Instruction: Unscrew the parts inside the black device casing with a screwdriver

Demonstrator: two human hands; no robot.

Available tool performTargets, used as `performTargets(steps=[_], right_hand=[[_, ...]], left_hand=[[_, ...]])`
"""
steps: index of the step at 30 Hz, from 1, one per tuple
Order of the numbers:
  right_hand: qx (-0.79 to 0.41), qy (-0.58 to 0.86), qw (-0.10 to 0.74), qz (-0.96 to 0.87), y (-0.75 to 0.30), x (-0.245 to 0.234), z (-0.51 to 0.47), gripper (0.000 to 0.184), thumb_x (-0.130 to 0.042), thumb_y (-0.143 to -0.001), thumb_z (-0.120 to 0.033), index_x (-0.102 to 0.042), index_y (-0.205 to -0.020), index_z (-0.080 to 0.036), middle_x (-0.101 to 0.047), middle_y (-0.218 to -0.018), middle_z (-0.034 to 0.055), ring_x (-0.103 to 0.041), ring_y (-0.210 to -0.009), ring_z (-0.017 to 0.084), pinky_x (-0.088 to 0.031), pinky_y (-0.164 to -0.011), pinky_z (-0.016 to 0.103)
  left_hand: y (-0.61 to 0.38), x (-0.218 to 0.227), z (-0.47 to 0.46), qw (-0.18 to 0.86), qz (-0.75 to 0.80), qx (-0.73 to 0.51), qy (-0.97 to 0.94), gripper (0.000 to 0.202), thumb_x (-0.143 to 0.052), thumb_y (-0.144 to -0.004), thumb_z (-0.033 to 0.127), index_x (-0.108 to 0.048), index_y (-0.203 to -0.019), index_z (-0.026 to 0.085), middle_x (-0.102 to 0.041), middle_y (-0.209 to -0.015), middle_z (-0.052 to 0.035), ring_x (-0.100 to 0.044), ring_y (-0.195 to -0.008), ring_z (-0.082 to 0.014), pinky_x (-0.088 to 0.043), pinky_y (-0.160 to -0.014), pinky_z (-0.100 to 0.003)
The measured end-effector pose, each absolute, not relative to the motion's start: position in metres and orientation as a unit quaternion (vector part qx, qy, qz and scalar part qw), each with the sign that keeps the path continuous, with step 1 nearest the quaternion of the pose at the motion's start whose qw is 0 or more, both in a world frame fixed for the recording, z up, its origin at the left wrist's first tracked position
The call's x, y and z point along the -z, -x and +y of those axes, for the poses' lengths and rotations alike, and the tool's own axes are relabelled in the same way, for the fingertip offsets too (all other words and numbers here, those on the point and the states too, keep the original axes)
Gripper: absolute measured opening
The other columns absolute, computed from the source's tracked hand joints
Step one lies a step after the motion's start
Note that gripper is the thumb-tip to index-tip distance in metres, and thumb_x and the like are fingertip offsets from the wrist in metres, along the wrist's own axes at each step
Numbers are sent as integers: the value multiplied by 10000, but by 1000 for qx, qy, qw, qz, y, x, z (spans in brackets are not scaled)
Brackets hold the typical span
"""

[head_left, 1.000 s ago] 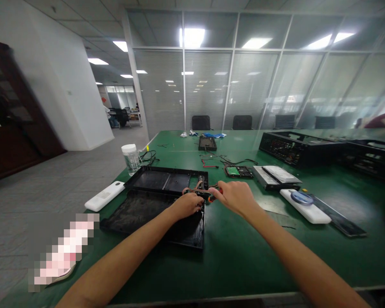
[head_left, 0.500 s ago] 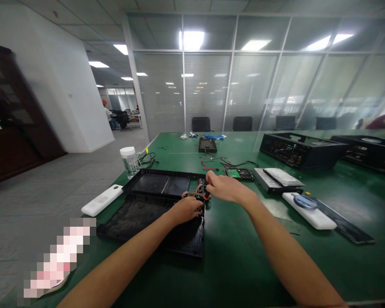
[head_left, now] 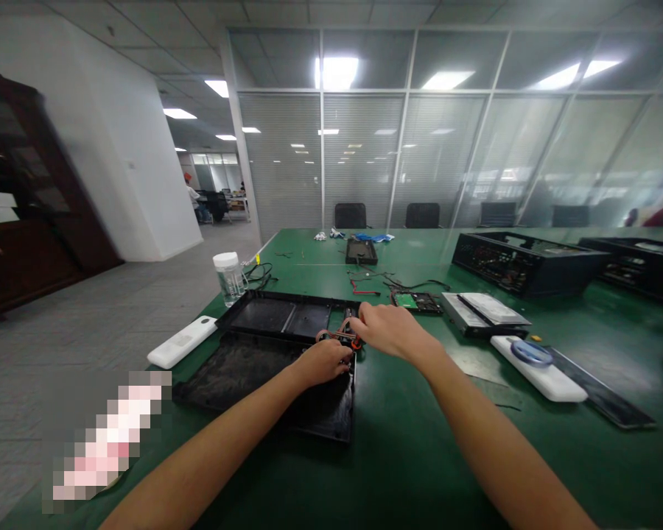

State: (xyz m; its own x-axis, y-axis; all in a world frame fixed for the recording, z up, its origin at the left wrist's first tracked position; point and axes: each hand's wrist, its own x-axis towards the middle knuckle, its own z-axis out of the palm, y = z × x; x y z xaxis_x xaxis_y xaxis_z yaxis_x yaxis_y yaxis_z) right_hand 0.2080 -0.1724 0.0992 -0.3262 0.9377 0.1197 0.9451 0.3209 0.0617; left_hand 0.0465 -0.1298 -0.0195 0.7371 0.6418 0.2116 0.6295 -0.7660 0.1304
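An opened black plastic casing [head_left: 237, 368] lies flat before me, its far half split into shallow compartments. My left hand [head_left: 325, 361] rests on its right part with the fingers pinched together; what they hold, if anything, is hidden. Beside it my right hand [head_left: 390, 329] is closed around a screwdriver, of which only an orange part [head_left: 356, 344] shows below the fingers. The screwdriver points down at the casing's right edge, but its tip is hidden. Thin reddish-brown wires [head_left: 331, 335] loop out of the casing between my hands.
On the green table [head_left: 420, 456] a capped clear bottle [head_left: 230, 283] and a white oblong device [head_left: 182, 342] stand left. To the right are a green circuit board [head_left: 406, 300], a silver-topped drive unit [head_left: 483, 313], another white device [head_left: 546, 375] and a large black case [head_left: 527, 261].
The view has shifted slightly, so things sit a little further right. My right hand now covers more of the screwdriver's handle. My left hand stays at the same spot on the casing.
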Motion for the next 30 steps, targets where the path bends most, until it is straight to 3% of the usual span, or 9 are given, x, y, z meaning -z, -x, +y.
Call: performTargets(steps=[3,7,10,14,18,21,25,30], right_hand=[[50,560,38,-826,-208,-99,-170,450,-235,-892,-458,-527,-1060,-161,-649,-936,128,-607,-845,259,-389,-691,329],[74,591,39,-803,-213,-101,-166,539,-190,-886,-527,-564,-982,-152,-637,-949,156,-592,-887,286,-379,-709,349],[22,565,34,-824,-217,-102,-164,455,-267,-882,-495,-532,-1052,-167,-641,-944,117,-602,-841,237,-374,-686,299],[37,570,33,-820,-220,-102,-162,496,-256,-874,-529,-579,-961,-162,-641,-919,130,-595,-852,247,-368,-678,296],[33,540,47,-840,-218,-100,-162,464,-317,-856,-536,-566,-1008,-176,-646,-909,109,-601,-815,227,-374,-666,284],[62,571,36,-818,-217,-99,-161,552,-272,-845,-592,-605,-899,-155,-639,-915,151,-591,-863,262,-375,-693,313],[30,559,37,-828,-218,-100,-162,482,-300,-856,-538,-555,-1028,-167,-643,-938,124,-602,-814,240,-377,-671,305],[30,581,19,-813,-221,-103,-164,549,-233,-864,-552,-597,-915,-144,-639,-938,151,-593,-860,271,-375,-677,319]], left_hand=[[-47,21,-129,21,344,-126,-930,119,-582,-770,204,-590,-878,154,-604,-839,-51,-547,-857,-198,-382,-784,-288],[-47,20,-130,14,343,-120,-931,101,-576,-777,217,-588,-855,153,-602,-815,-44,-549,-824,-192,-383,-766,-280],[-47,18,-131,9,342,-125,-931,74,-568,-779,210,-583,-824,153,-599,-805,-46,-551,-816,-188,-384,-757,-275],[-47,16,-133,1,340,-121,-932,81,-568,-778,213,-583,-840,163,-601,-810,-43,-555,-820,-184,-385,-760,-273],[-47,16,-133,-9,348,-112,-931,96,-579,-773,237,-582,-824,156,-602,-803,-47,-559,-812,-190,-388,-750,-274],[-47,18,-133,-8,347,-115,-931,94,-579,-774,235,-585,-830,160,-603,-818,-43,-558,-817,-188,-389,-745,-270],[-47,19,-133,-17,350,-116,-930,91,-571,-782,238,-581,-825,158,-600,-800,-43,-555,-821,-191,-388,-755,-277],[-47,18,-134,-18,346,-116,-931,95,-573,-784,246,-579,-824,161,-603,-808,-44,-559,-822,-190,-391,-751,-275]])
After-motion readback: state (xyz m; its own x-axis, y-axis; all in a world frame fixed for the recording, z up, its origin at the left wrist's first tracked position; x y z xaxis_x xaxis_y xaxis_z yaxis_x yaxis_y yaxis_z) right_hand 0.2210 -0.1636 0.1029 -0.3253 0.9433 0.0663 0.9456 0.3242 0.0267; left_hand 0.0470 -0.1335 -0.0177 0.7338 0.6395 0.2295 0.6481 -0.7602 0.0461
